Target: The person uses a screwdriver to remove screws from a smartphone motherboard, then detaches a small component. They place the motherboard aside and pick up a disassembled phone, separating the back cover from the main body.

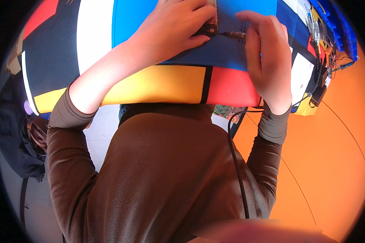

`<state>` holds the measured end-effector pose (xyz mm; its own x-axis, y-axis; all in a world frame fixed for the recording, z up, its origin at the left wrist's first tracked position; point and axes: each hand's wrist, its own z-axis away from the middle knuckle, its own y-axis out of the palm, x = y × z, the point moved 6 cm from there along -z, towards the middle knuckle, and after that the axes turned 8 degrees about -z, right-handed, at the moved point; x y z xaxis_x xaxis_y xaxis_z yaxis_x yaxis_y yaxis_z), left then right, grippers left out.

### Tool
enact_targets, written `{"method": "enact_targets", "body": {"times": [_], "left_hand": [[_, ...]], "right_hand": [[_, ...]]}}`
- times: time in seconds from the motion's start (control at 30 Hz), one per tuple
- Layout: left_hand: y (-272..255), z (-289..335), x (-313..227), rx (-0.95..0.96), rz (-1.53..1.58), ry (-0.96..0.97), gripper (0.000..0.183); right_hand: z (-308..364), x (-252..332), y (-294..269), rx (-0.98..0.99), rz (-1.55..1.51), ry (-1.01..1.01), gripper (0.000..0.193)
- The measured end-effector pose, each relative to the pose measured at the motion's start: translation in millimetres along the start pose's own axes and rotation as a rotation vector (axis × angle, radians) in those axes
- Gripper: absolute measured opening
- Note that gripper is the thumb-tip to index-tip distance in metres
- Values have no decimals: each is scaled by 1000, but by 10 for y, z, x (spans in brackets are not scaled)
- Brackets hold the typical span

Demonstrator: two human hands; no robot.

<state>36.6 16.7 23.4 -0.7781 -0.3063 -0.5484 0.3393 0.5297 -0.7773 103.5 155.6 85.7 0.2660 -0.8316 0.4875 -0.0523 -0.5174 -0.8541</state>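
Note:
My left hand (172,26) reaches in from the left and grips a small black device with a pale metallic strip (210,30), its thumb and fingers along the sides. Much of the device is hidden under the hand or cut off by the upper edge. My right hand (269,52) is closed, fingers bent, around a slim dark screwdriver (234,35). Its thin tip points left at the device's near right corner; whether it touches cannot be made out. Beneath both hands lies a blue work mat (227,54).
The table carries a cloth of coloured blocks (162,87). At the far right are tangled wires (322,60) and blue plastic bins (344,30). A black braided cord (236,162) hangs over my front. Dark fabric (18,133) lies at the left beside the table.

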Motion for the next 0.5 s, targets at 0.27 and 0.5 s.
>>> {"method": "enact_targets", "body": {"times": [0.27,0.5], "left_hand": [[-6,-7,-3,33,-1,-8,32],[-14,-3,-11,42,-17,-4,33]], "right_hand": [[-17,8,-50,-42,57,-78,18],[-34,10,-20,29,-41,-36,21]]}}
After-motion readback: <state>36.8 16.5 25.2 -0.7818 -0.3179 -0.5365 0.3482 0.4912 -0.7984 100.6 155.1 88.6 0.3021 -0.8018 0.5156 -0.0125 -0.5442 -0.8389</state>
